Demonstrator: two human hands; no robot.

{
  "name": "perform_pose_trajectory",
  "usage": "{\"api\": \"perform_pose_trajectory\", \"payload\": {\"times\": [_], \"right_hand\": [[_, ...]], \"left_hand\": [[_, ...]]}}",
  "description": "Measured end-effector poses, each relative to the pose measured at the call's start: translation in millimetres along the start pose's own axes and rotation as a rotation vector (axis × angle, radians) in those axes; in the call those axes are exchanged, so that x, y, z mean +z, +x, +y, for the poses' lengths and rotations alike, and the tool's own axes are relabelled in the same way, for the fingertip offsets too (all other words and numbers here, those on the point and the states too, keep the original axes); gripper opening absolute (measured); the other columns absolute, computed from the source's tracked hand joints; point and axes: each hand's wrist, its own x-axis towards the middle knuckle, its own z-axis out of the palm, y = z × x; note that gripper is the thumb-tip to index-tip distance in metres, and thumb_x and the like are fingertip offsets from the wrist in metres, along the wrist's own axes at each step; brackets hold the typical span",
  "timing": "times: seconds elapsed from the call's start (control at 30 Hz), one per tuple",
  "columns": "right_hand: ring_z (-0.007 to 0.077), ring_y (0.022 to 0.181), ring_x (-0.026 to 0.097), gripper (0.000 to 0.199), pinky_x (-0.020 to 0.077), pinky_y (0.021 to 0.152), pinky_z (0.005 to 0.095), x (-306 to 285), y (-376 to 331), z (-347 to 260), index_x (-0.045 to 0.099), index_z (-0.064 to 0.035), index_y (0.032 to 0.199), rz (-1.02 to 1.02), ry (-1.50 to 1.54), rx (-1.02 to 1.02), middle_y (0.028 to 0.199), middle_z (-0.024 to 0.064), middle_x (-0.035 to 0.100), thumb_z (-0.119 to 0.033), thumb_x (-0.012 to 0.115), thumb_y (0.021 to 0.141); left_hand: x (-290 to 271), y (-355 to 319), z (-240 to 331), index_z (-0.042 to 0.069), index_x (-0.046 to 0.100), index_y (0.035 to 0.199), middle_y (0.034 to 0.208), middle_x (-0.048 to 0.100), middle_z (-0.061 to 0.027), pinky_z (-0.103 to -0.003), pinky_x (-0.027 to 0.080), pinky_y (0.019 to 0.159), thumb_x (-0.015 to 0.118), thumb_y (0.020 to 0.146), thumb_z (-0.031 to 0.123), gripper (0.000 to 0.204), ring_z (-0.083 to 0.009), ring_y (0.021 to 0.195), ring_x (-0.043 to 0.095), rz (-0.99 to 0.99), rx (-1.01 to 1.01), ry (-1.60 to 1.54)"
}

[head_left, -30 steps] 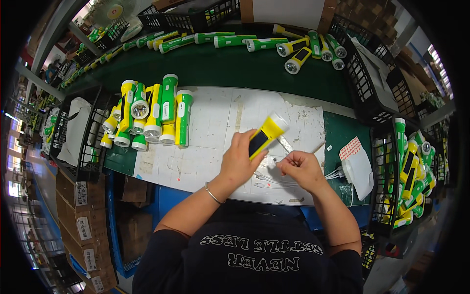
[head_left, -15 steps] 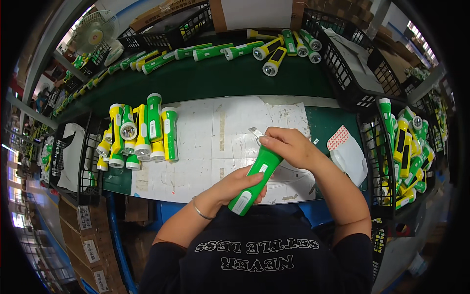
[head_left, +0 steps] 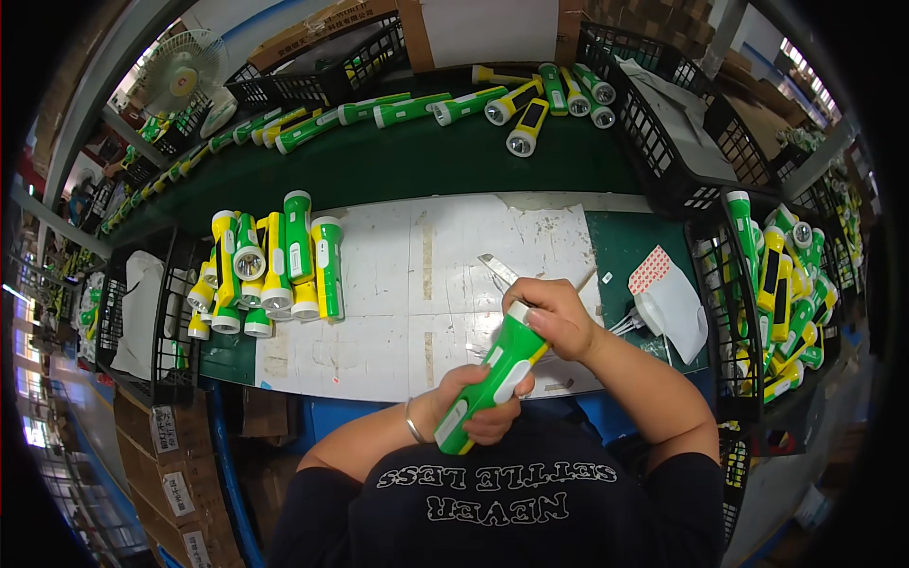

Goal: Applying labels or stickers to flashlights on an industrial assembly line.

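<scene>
Closest in, just past the dark shirt (head_left: 497, 530), a green-and-yellow flashlight (head_left: 502, 374) is held up on a slant over the near edge of the counter (head_left: 625, 237), its pale head end pointing up and away. The left hand (head_left: 450, 398) has a firm, wrapped grip on its body, thumb on one side and fingers on the other. The right hand (head_left: 563, 322) is closed about the head end, thumb pressed near the pale rim. A thin metal strip (head_left: 497, 268) juts out beyond the right fingers; it is probably held there too, though its near end is hidden. The step in hand looks like close two-handed work at the head end; the next move would call for a steady left grip and the strip kept clear of the left fingers. Past the hands lies a worn white sheet (head_left: 379, 284), with white cables (head_left: 625, 327) and a white pouch (head_left: 686, 327) to its right and a stack of flashlights (head_left: 327, 265) at its left. Black crates flank the counter, the right one (head_left: 715, 284) heaped with more flashlights. Farther off, a row of flashlights (head_left: 407, 109) lies along a dark green strip (head_left: 426, 161), and a fan (head_left: 180, 76) stands at far left.
</scene>
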Motion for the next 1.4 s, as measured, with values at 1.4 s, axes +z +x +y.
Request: {"api": "perform_pose_trajectory", "payload": {"times": [1.4], "right_hand": [[0.0053,0.054,0.044,0.033,0.0374,0.051,0.0235,54.0,-75.3,-2.5,0.061,0.0007,0.075,0.133,0.114,0.663,0.056,-0.0009,0.050,-0.031,0.067,0.082]], "left_hand": [[-12.2,44.2,33.1,0.005,0.047,0.100,0.080,0.057,-0.0109,-0.032,0.049,0.057,0.036,0.094,0.047,0.043,-0.0196,0.066,0.056,0.905,0.533,0.602]]}}
